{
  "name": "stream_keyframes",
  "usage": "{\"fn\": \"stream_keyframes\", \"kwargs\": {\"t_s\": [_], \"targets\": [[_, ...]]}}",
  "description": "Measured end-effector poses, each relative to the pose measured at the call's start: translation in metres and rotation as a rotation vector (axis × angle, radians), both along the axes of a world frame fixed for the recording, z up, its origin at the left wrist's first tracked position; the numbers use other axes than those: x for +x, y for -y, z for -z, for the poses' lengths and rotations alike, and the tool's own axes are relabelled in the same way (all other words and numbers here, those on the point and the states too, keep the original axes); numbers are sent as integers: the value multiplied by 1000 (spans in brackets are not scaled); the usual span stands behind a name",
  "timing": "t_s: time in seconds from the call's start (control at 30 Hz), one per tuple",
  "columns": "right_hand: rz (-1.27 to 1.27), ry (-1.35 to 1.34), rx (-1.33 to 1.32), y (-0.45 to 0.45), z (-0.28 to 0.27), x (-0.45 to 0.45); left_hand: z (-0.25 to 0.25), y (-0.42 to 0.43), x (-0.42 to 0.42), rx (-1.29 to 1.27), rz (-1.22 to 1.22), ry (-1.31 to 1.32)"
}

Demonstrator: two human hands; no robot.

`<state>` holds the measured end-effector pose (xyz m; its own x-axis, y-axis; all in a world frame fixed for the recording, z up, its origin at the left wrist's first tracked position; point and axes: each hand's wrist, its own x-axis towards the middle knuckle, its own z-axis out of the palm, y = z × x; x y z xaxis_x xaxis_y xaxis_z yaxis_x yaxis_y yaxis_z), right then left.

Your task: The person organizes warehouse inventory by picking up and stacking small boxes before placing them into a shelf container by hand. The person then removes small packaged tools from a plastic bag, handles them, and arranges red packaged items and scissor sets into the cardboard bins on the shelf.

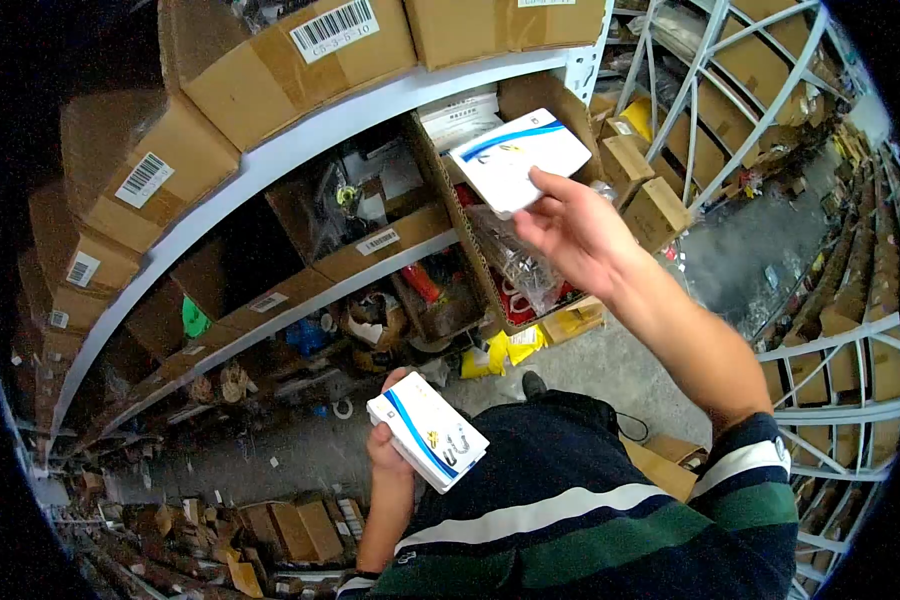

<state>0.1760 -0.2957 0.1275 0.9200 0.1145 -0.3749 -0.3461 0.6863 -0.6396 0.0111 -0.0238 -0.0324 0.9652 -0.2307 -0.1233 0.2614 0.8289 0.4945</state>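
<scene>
My left hand (386, 452) is closed around the edge of a small white box (432, 432) with a blue stripe and pictures of metal fittings on its face. It is held low, in front of my dark striped shirt. Higher up, my right hand (582, 232) grips a similar white box (520, 158) between thumb and fingers. That box is over an open cardboard carton (447, 200) on the shelf. Inside the carton are more white boxes (460, 118) at the back and clear plastic-wrapped items (520, 262) nearer me.
Labelled cardboard boxes (300, 50) line the upper shelf on a white beam (300, 120). Bins with bagged goods (345, 195) sit to the left. Yellow packets (500, 352) lie below the carton. White metal racking (730, 85) stands to the right, beside the grey floor (760, 235).
</scene>
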Motion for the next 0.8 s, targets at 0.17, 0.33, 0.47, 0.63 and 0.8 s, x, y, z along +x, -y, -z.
{"fn": "stream_keyframes", "kwargs": {"t_s": [0.17, 0.33, 0.47, 0.63, 0.8], "targets": [[117, 91, -230, -30, 29, 72, -7, 3, -1, 0, -31, 2], [94, 82, -177, -42, 40, 138, -6, 3, -6, 7, -49, -18], [-69, 86, -413, -34, 31, 136, -4, 3, -10, -3, -86, -23], [-248, 99, -774, -20, 33, 143, -1, 4, -13, 22, -110, -33], [-275, 941, -1627, -4, -18, 97, 7, 6, -10, 86, -122, -57]]}}
